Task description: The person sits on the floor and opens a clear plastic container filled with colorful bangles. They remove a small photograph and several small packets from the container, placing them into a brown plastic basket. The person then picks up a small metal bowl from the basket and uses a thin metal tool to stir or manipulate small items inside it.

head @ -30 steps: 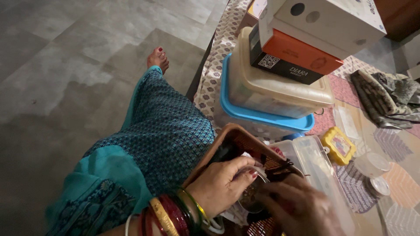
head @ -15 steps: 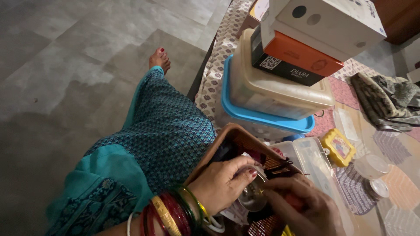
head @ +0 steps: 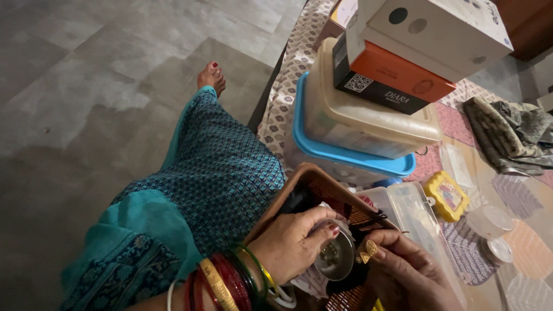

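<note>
Over the basket (head: 299,184), my left hand (head: 288,245) is gripping a small tin (head: 334,259), right hand (head: 412,273) pinching a gold earring (head: 367,251); a loose pinch could drop it.

- Small round tin (head: 334,260) in the left hand (head: 290,243), above the woven basket (head: 311,187).
- Right hand (head: 410,275) just right of the tin, fingers pinching a small ornament (head: 366,251).
- Clear lidded box (head: 416,222) right of the basket.
- Stacked containers (head: 368,124) behind, boxes (head: 429,31) on top.
</note>
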